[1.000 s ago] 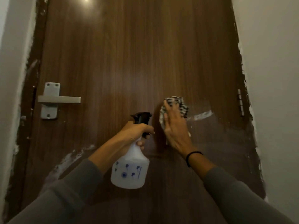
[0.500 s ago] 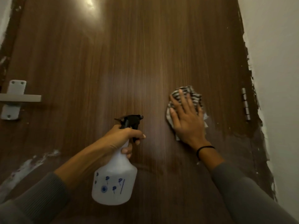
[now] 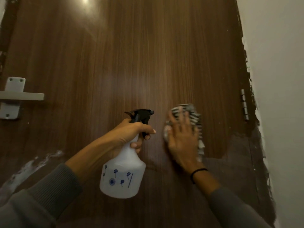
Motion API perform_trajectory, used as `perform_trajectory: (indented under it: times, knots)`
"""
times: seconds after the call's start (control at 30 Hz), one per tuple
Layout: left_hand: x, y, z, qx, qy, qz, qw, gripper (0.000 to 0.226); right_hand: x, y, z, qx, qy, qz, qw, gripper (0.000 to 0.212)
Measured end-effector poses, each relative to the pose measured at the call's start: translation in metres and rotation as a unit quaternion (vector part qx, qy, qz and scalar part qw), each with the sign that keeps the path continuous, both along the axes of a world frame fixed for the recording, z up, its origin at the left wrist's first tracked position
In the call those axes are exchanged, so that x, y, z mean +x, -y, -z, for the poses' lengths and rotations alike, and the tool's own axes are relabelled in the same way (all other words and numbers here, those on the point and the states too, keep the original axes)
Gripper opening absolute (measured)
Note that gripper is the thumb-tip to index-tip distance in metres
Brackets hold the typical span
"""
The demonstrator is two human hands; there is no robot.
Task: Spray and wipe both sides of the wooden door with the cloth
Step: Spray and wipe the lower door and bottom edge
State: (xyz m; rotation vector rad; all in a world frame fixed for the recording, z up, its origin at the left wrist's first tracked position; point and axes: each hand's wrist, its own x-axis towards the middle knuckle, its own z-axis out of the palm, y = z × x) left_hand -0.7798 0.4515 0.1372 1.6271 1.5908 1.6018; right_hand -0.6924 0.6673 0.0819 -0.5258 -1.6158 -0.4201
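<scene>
A dark brown wooden door [image 3: 125, 60] fills the view, shut in its frame. My left hand [image 3: 130, 134] grips the neck of a white spray bottle [image 3: 122, 175] with a black trigger head, held just in front of the door's middle. To its right, my right hand [image 3: 182, 139] presses a striped grey-and-white cloth [image 3: 193, 116] flat against the wood with straight, spread fingers. The cloth is bunched and partly hidden under the palm; it looks blurred.
A grey lever handle [image 3: 19, 96] on its plate sits at the door's left edge. A metal hinge [image 3: 244, 104] is at the right edge, beside a white wall [image 3: 279, 79]. White smears [image 3: 32, 165] mark the door's lower left.
The view has swung right, so the handle sits nearer the left edge. My right hand slid the cloth right, then slightly back left. The bottle stays in my left hand.
</scene>
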Motion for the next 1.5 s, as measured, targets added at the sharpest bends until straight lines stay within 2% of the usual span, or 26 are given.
perform_trajectory:
  times: [0.1, 0.23, 0.3, 0.47, 0.6, 0.67, 0.8, 0.93, 1.0, 1.1, 1.3, 1.4, 1.5]
  knots:
    - [0.001, -0.004, 0.003, 0.008, 0.019, 0.003, 1.000, 0.024, -0.039, 0.032, 0.012, 0.109, 0.082, -0.033, 0.990, 0.053]
    - [-0.002, -0.010, 0.007, 0.022, 0.031, 0.005, 0.999, 0.021, -0.017, 0.014, 0.008, 0.170, 0.129, -0.025, 0.977, 0.052]
    - [-0.006, -0.008, 0.008, 0.023, 0.031, 0.007, 0.999, 0.022, 0.001, -0.005, 0.007, 0.155, 0.114, -0.012, 0.981, 0.051]
    - [-0.011, 0.007, 0.011, 0.039, 0.039, 0.009, 0.998, 0.025, 0.023, -0.017, 0.005, 0.002, 0.035, -0.030, 0.999, 0.053]
    - [-0.016, 0.018, 0.017, 0.030, 0.028, 0.009, 0.999, 0.026, 0.005, 0.012, 0.000, -0.077, -0.025, -0.108, 0.991, 0.060]
    - [-0.019, 0.017, 0.014, 0.025, 0.029, 0.006, 0.999, 0.025, -0.010, 0.029, -0.005, -0.055, 0.008, -0.130, 0.990, 0.061]
    - [-0.022, 0.006, -0.001, 0.035, 0.057, 0.012, 0.998, 0.019, -0.040, 0.044, -0.019, 0.093, 0.118, -0.074, 0.986, 0.058]
    - [-0.024, -0.009, -0.015, 0.053, 0.080, 0.000, 0.995, 0.022, -0.026, 0.024, -0.044, 0.167, 0.150, -0.022, 0.974, 0.055]
    - [-0.026, -0.014, -0.017, 0.061, 0.066, -0.006, 0.996, 0.024, -0.009, 0.006, -0.053, 0.132, 0.100, -0.006, 0.986, 0.053]
    - [-0.029, -0.019, -0.021, 0.081, 0.058, 0.002, 0.995, 0.024, 0.021, -0.024, -0.048, 0.014, 0.001, -0.008, 1.000, 0.055]
    - [-0.041, -0.024, -0.022, 0.082, 0.132, 0.038, 0.987, 0.014, 0.035, -0.031, -0.031, -0.076, -0.054, -0.034, 0.995, 0.062]
    - [-0.042, -0.025, -0.021, 0.083, 0.145, 0.041, 0.985, 0.011, 0.015, -0.011, -0.047, -0.029, -0.034, -0.025, 0.999, 0.061]
    - [-0.045, -0.027, -0.022, 0.078, 0.152, 0.050, 0.984, 0.012, -0.015, 0.016, -0.075, 0.087, 0.080, -0.029, 0.993, 0.057]
